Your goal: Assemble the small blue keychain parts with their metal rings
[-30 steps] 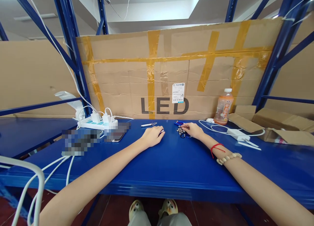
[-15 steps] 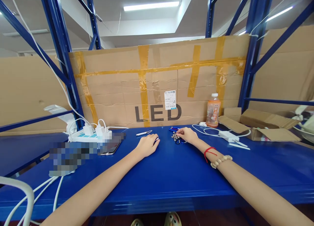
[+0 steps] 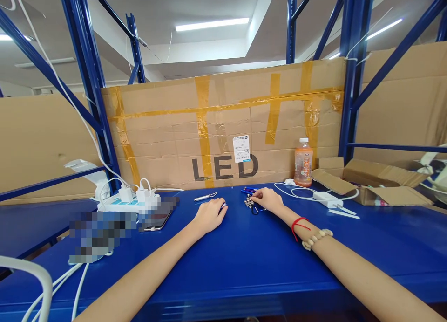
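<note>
Shows a loose cluster of silvery metal pieces lying on the blue bench at the fingertips of the right hand, and a small shiny object, mostly hidden, in the left hand.

The right arm wears a red cord and chunky cream bracelet.

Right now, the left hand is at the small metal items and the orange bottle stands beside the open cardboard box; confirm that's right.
Wrong hand: the head view shows the right hand at the small metal items, the left hand apart from them. The orange bottle does stand beside the open cardboard box.
</note>
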The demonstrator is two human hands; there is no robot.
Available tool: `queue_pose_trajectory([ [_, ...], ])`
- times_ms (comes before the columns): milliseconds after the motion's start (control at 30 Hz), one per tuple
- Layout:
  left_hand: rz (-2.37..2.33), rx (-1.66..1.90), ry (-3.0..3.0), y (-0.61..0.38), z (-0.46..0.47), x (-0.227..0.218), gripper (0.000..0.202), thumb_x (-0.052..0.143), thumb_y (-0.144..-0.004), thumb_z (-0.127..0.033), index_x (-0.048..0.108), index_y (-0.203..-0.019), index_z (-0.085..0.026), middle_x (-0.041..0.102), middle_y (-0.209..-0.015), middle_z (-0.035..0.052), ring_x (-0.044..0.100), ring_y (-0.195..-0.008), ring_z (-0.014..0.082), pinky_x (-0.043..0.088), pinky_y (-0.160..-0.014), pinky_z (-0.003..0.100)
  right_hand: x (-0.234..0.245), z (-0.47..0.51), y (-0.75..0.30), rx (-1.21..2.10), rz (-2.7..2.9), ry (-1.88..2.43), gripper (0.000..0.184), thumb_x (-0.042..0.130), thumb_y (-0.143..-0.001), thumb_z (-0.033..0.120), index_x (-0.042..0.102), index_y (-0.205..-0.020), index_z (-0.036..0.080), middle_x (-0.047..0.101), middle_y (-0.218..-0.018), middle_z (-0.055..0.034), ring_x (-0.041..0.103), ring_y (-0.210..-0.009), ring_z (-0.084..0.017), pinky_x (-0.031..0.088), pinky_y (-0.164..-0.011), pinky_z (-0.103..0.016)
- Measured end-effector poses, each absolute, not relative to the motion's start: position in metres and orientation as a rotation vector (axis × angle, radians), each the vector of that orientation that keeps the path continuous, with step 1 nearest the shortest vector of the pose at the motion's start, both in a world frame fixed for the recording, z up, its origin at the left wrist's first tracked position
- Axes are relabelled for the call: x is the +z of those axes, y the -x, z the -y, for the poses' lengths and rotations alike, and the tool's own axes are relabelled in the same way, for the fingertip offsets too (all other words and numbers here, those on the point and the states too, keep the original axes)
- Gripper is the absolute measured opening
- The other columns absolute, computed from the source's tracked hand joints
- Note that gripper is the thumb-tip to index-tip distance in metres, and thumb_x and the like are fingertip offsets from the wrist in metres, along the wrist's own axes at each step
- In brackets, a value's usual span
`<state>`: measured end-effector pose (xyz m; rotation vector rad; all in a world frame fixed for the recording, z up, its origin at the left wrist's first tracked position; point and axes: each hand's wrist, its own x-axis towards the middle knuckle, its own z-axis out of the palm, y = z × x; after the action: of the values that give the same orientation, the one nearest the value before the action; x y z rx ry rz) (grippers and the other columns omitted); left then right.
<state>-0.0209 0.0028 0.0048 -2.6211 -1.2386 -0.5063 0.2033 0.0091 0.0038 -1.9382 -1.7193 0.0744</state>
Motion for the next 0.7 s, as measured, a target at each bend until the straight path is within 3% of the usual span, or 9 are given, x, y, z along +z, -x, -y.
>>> queue_pose_trajectory([
  [467,1.216,-0.498,2.609,0.023,-0.005,0.002,0.026,0.025,-0.09,-0.031,0.048,-0.095,-0.02,0.059,-0.093,0.004,0.054,-0.087,0.0184,0.043,-0.069,0.028,-0.014,-0.033,-0.213,-0.078,1.73,1.513,0.022,0.058,-0.068,0.026,0.064,-0.087,0.017,0.062,-0.08,-0.0037,0.059,-0.066,-0.013,0.046,-0.062,-0.023],
  [700,1.185,-0.495,2.604,0.023,-0.005,0.002,0.026,0.026,-0.089,-0.031,0.048,-0.094,-0.019,0.06,-0.093,0.004,0.054,-0.087,0.0196,0.044,-0.068,0.029,-0.01,-0.028,-0.21,-0.068,1.816,1.378,0.024,0.054,-0.067,0.013,0.064,-0.088,0.018,0.063,-0.084,-0.0035,0.059,-0.076,-0.015,0.047,-0.07,-0.025],
])
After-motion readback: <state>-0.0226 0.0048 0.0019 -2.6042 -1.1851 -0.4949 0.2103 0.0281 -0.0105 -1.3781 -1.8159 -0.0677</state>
